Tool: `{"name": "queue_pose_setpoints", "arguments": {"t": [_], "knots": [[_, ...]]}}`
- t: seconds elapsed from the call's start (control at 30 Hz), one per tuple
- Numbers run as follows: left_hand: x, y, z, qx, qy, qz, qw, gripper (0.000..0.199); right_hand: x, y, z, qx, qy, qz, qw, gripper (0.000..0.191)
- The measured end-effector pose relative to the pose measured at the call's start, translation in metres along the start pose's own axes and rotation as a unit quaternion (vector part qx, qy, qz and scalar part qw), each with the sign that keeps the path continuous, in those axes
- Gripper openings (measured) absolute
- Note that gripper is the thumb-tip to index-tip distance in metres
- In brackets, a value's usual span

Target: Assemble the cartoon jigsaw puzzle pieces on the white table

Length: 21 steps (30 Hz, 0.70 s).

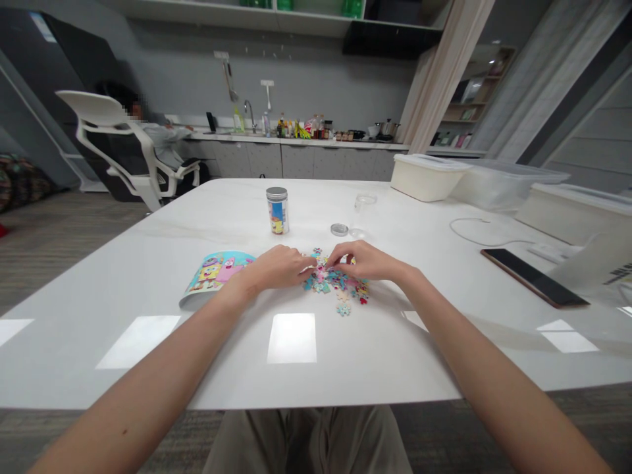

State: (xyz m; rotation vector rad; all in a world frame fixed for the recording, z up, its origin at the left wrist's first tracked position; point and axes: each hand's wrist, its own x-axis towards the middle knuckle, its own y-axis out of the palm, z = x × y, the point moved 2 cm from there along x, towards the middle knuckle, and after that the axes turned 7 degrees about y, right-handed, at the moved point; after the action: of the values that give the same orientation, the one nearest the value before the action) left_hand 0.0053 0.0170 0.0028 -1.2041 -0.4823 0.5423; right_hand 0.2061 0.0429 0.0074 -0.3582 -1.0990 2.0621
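A small heap of colourful jigsaw pieces point(340, 286) lies on the white table point(296, 368) in front of me. My left hand point(279, 266) rests at the heap's left edge, fingertips pinched on pieces. My right hand point(363, 260) sits over the heap's top, fingers curled down onto pieces. The two hands almost meet above the pile. Whether either hand has a piece lifted off the table is hidden by the fingers. A curled cartoon picture sheet point(217, 273) lies just left of my left hand.
Behind the pile stand a picture-labelled jar with a grey lid point(277, 210), a loose metal lid point(339, 229) and a clear glass jar point(364, 205). A dark phone point(533, 276), a white cable and plastic tubs point(427, 174) are at right. A person sits in a white chair point(123, 145) far left.
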Motion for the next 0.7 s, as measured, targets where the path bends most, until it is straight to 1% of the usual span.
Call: {"name": "queue_pose_setpoints", "arguments": {"t": [0.07, 0.13, 0.23, 0.3, 0.37, 0.47, 0.63, 0.7], "knots": [[0.0, 0.0, 0.0, -0.003, 0.0, 0.0, 1.0, 0.031, -0.001, -0.004, -0.003, -0.051, 0.008, -0.009, 0.999, 0.031], [0.0, -0.001, -0.001, -0.003, -0.001, 0.002, 1.0, 0.03, -0.002, -0.009, -0.007, -0.111, 0.028, 0.0, 0.993, 0.028], [0.001, -0.002, -0.001, -0.003, 0.001, 0.003, 1.0, 0.03, -0.006, -0.015, -0.013, -0.154, 0.064, 0.025, 0.986, 0.016], [0.001, -0.002, -0.001, -0.003, 0.002, 0.002, 1.0, 0.031, -0.008, -0.018, -0.015, -0.152, 0.084, 0.044, 0.984, 0.011], [0.001, -0.001, -0.002, -0.001, 0.008, -0.001, 1.0, 0.031, -0.01, -0.019, -0.015, -0.148, 0.095, 0.064, 0.982, 0.011], [0.003, -0.001, -0.007, -0.002, 0.028, -0.021, 0.999, 0.033, -0.011, -0.02, -0.012, -0.137, 0.106, 0.081, 0.982, 0.012], [0.006, -0.002, -0.028, -0.009, 0.104, -0.053, 0.993, 0.033, -0.013, -0.023, -0.012, -0.105, 0.107, 0.082, 0.985, 0.012], [0.006, -0.002, -0.037, -0.019, 0.134, -0.059, 0.989, 0.032, -0.014, -0.023, -0.013, -0.075, 0.107, 0.1, 0.986, 0.016]]}}
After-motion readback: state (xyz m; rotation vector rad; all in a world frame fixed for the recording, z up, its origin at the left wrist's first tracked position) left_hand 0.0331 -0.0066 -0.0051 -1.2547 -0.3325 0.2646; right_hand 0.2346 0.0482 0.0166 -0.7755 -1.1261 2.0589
